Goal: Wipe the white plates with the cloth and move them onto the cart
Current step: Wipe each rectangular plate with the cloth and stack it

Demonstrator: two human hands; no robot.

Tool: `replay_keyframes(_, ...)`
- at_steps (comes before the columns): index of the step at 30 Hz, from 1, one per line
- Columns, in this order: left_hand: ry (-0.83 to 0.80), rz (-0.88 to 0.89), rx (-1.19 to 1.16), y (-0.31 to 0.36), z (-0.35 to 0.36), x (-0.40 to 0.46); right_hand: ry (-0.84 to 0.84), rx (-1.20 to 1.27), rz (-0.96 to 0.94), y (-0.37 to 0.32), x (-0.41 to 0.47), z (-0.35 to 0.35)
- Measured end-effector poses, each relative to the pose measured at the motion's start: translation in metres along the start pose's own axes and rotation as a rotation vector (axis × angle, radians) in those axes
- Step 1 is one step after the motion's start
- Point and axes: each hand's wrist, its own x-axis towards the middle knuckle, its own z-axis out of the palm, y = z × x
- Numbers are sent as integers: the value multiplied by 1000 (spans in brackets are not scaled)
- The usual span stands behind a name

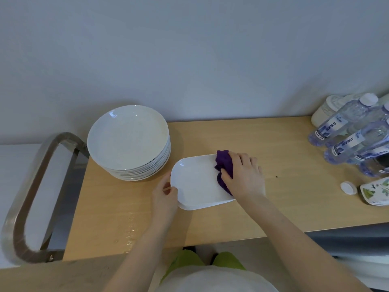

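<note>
Wooden table (273, 203), pale matte laminate, runs left to right along a plain wall. At its left end, a metal cart handle (31, 186), a brushed tubular loop. Stack of round plates (128, 137), glossy white, shallow, sits far left on the table. Just right of and nearer than the stack lies a rectangular plate (195, 184), glossy white with rounded corners, flat on the table, long axis left to right, its right end angled slightly far. Left hand (165, 197) pinches the plate's near-left rim, thumb on top. Right hand (244, 175), palm down, fingers curled, grips a crumpled purple cloth (224, 167) against the plate's right end. Clear plastic water bottles (353, 135) cluster far right; loose white cap (348, 188) near them.
</note>
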Motion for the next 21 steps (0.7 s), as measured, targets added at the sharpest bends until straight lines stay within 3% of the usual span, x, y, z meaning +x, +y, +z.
replay_keyframes(4,-12,2,-9,1,0,0,23,142,111,-29,-14,12)
replay_keyframes(12,-81,-9,-46,-1,-8,4,-99,132,-154,-109,-16,22)
replay_keyframes(21,-83,76,43,-4,-7,2,-155,125,-180,-72,-34,11)
